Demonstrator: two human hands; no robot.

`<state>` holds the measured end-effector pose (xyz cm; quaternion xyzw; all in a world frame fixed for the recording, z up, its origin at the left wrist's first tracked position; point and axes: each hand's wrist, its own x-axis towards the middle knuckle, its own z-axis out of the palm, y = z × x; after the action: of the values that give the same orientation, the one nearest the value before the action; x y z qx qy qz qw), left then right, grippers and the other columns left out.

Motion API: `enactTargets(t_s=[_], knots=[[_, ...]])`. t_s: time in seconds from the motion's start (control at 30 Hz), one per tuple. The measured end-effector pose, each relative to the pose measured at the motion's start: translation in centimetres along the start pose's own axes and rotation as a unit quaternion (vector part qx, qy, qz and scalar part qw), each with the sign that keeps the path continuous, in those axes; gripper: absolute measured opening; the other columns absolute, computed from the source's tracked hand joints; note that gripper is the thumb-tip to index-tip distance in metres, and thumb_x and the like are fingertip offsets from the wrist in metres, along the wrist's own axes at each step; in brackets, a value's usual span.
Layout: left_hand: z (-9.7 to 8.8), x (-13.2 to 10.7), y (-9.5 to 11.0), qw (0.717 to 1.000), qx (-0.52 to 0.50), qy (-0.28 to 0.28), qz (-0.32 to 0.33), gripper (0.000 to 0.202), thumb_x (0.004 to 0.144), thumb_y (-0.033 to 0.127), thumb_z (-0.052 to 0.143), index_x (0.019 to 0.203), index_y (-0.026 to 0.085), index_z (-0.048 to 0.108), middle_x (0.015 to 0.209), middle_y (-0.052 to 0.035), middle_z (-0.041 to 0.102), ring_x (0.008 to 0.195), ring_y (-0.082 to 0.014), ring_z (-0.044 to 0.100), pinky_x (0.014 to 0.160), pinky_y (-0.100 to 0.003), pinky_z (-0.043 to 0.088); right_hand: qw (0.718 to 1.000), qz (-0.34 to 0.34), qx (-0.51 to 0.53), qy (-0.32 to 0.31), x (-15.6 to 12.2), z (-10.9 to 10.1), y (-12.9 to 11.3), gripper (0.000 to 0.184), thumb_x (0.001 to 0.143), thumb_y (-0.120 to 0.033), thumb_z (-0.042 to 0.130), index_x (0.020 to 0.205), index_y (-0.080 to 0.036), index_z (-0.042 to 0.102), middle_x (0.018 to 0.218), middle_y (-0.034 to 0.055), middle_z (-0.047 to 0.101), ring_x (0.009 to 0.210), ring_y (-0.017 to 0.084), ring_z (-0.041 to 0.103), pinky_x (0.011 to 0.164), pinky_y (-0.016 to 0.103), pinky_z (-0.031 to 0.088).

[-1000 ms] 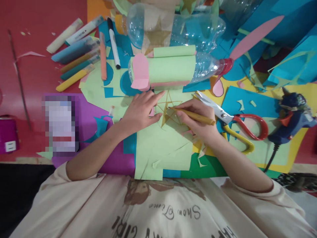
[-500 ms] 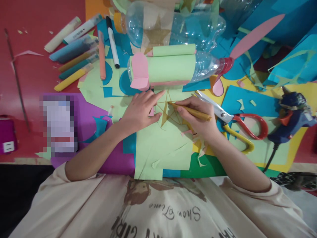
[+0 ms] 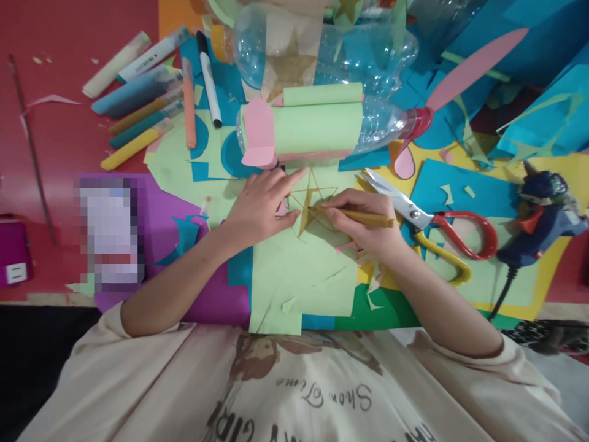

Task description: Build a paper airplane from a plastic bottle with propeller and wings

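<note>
My right hand (image 3: 363,222) grips a brownish-yellow marker (image 3: 368,217), its tip on a star outline (image 3: 311,195) drawn on light green paper (image 3: 306,276). Part of the star is filled with the same colour. Fingers spread, my left hand (image 3: 267,205) lies flat on the paper to the star's left. Just beyond both hands rests a plastic bottle (image 3: 380,126) wrapped in green paper, with pink paper pieces and a red cap. Open-bladed scissors (image 3: 414,215) with one red and one yellow handle lie right of my right hand.
Several markers (image 3: 138,92) lie at the upper left, above a blurred phone (image 3: 113,233) on purple paper. A larger clear bottle (image 3: 368,52) with an orange cap lies at the back. On the right sits a blue glue gun (image 3: 538,227), its cable running toward me. Paper scraps surround it.
The marker tip has moved down and slightly left, from the star's upper right part to its middle. More of the middle is coloured. My left hand stays in place.
</note>
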<state>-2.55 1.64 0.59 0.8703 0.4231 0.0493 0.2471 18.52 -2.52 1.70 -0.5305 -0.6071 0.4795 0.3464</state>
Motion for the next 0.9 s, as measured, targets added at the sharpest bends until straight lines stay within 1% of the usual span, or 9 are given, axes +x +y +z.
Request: enactTargets(t_s=[0.2, 0.27, 0.33, 0.4, 0.43, 0.63, 0.77, 0.9], knots=[[-0.03, -0.02, -0.05, 1.000, 0.002, 0.002, 0.005, 0.059, 0.089, 0.035, 0.046, 0.144, 0.016, 0.037, 0.099, -0.0076, 0.055, 0.102, -0.0256, 0.050, 0.091, -0.037, 0.037, 1.000, -0.003, -0.007, -0.014, -0.01, -0.04, -0.23, 0.010, 0.077, -0.020, 0.061, 0.068, -0.016, 0.063, 0.064, -0.0006, 0.066, 0.057, 0.010, 0.056, 0.052, 0.023, 0.040], [-0.02, -0.02, -0.07, 1.000, 0.003, 0.005, 0.006, 0.059, 0.089, 0.035, 0.047, 0.144, 0.016, 0.038, 0.098, -0.0075, 0.055, 0.101, -0.0255, 0.050, 0.090, -0.037, 0.037, 1.000, -0.003, -0.001, 0.015, -0.03, 0.04, -0.28, 0.011, 0.077, -0.021, 0.061, 0.067, -0.018, 0.063, 0.061, -0.0012, 0.064, 0.055, 0.010, 0.055, 0.051, 0.024, 0.040], [-0.02, -0.02, -0.08, 1.000, 0.005, 0.007, 0.007, 0.058, 0.089, 0.035, 0.047, 0.143, 0.016, 0.039, 0.096, -0.0075, 0.055, 0.100, -0.0255, 0.050, 0.089, -0.036, 0.037, 0.998, -0.005, 0.003, 0.064, -0.01, 0.12, -0.22, 0.010, 0.078, -0.022, 0.061, 0.068, -0.019, 0.063, 0.060, -0.0016, 0.062, 0.055, 0.011, 0.054, 0.051, 0.024, 0.041], [-0.05, -0.03, -0.07, 1.000, 0.006, 0.007, 0.007, 0.058, 0.089, 0.036, 0.046, 0.143, 0.016, 0.040, 0.095, -0.0075, 0.055, 0.100, -0.0257, 0.050, 0.087, -0.036, 0.037, 0.995, -0.007, -0.001, 0.101, 0.07, 0.18, -0.09, 0.007, 0.077, -0.021, 0.061, 0.072, -0.019, 0.064, 0.063, -0.0010, 0.063, 0.057, 0.012, 0.056, 0.053, 0.025, 0.043], [-0.07, -0.03, -0.06, 1.000, 0.006, 0.007, 0.008, 0.057, 0.089, 0.036, 0.046, 0.143, 0.016, 0.040, 0.095, -0.0075, 0.055, 0.100, -0.0258, 0.050, 0.087, -0.036, 0.037, 0.994, -0.007, -0.003, 0.107, 0.12, 0.19, -0.02, 0.005, 0.077, -0.020, 0.061, 0.073, -0.020, 0.065, 0.065, -0.0006, 0.064, 0.059, 0.012, 0.057, 0.054, 0.026, 0.044], [-0.29, -0.01, 0.21, 1.000, 0.007, -0.006, -0.004, 0.058, 0.089, 0.034, 0.047, 0.143, 0.015, 0.038, 0.097, -0.0082, 0.055, 0.101, -0.0261, 0.050, 0.088, -0.036, 0.037, 0.995, -0.006, -0.014, 0.101, 0.21, 0.19, 0.07, 0.005, 0.079, -0.022, 0.062, 0.077, -0.019, 0.066, 0.067, 0.0001, 0.065, 0.060, 0.012, 0.056, 0.054, 0.025, 0.044], [-0.39, 0.08, 0.36, 1.000, 0.006, -0.015, -0.009, 0.059, 0.089, 0.034, 0.047, 0.144, 0.014, 0.038, 0.098, -0.0085, 0.054, 0.102, -0.0262, 0.049, 0.090, -0.037, 0.036, 0.996, -0.007, -0.012, 0.083, 0.10, 0.23, 0.13, 0.005, 0.080, -0.021, 0.062, 0.079, -0.019, 0.067, 0.070, 0.0004, 0.067, 0.064, 0.012, 0.059, 0.057, 0.025, 0.046], [-0.33, 0.11, 0.33, 1.000, 0.010, -0.017, -0.009, 0.060, 0.089, 0.034, 0.047, 0.143, 0.012, 0.039, 0.098, -0.0091, 0.054, 0.101, -0.0262, 0.049, 0.090, -0.037, 0.037, 0.998, -0.002, -0.004, 0.070, -0.01, 0.25, 0.22, 0.005, 0.080, -0.020, 0.062, 0.077, -0.018, 0.065, 0.066, -0.0007, 0.065, 0.060, 0.011, 0.056, 0.054, 0.024, 0.043]])
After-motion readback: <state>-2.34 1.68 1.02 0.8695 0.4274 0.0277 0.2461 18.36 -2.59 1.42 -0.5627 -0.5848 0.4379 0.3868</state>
